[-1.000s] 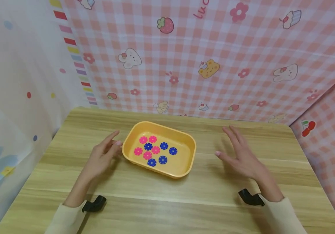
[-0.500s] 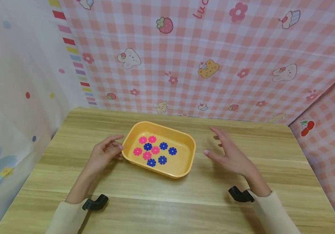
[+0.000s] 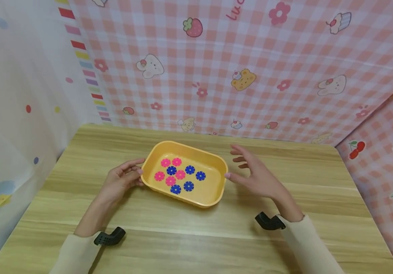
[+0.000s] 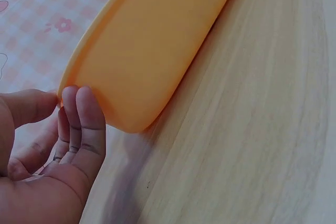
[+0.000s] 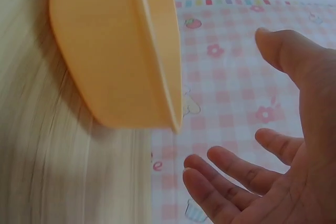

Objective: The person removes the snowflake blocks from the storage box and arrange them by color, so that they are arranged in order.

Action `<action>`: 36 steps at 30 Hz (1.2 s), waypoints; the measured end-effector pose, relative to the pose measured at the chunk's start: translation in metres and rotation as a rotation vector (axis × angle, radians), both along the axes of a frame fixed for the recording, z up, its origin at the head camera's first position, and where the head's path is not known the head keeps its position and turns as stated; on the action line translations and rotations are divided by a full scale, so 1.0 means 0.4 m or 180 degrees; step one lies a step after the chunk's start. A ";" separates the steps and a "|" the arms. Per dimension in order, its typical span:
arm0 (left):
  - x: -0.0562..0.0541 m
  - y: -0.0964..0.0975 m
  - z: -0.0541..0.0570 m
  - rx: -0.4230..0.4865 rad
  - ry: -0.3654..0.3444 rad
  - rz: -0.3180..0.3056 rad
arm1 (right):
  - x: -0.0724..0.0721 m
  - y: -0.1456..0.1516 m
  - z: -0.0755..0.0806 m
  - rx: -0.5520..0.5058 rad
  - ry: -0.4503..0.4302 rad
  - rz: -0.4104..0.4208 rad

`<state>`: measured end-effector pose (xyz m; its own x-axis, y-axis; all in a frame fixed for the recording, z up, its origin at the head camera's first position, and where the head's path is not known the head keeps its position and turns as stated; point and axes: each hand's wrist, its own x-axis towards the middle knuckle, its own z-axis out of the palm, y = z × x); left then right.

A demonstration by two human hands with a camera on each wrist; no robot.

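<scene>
The yellow tray (image 3: 211, 187) stretches lengthwise from left fingers (image 4: 90, 107) pinching its rim toward right fingers (image 5: 244, 171) (spread, holding nothing) just off its opposite end.

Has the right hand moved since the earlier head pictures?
Yes: the right hand has come left, toward the yellow tray, judged against the printed bear in the head view.

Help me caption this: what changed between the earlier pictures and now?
The right grip moved leftward, near the right end of the yellow tray, not holding it. The left grip moved in and now pinches the tray's left rim. The tray, pink discs and blue discs stayed put.
</scene>
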<state>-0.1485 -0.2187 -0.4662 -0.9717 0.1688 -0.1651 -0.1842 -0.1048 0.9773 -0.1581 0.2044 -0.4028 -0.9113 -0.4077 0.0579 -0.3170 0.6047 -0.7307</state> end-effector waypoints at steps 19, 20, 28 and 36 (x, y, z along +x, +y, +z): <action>0.007 0.005 0.009 -0.0006 -0.0002 0.0126 | -0.033 -0.128 -0.012 0.0262 -0.0205 0.0418; 0.008 0.005 0.009 -0.0011 -0.0007 0.0135 | -0.036 -0.133 -0.014 0.0313 -0.0192 0.0455; 0.007 0.003 0.006 -0.0047 0.0027 0.0155 | -0.062 -0.171 -0.039 0.0764 -0.0144 0.0666; 0.004 0.008 0.012 -0.0098 0.0080 0.0100 | -0.063 -0.208 -0.077 0.1504 0.0228 0.0482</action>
